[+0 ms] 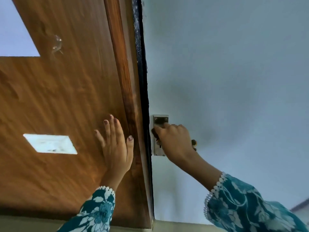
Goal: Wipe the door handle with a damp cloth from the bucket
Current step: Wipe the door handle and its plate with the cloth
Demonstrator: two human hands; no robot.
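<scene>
A metal handle plate [160,119] is fixed to the pale blue door [225,72], close to its left edge. My right hand [173,139] is closed around the door handle, which it hides almost fully. Dark bits stick out at both sides of the fist, at the left [154,131] and at the right [194,142]; I cannot tell whether they are cloth or handle. My left hand [115,146] lies flat on the brown wooden panel [66,97] with its fingers spread and holds nothing. No bucket is in view.
A dark gap [144,84] runs between the wooden panel and the blue door. On the panel sit a white rectangular plate [50,144] and a small clear hook [57,44]. A pale opening [15,30] shows at the top left.
</scene>
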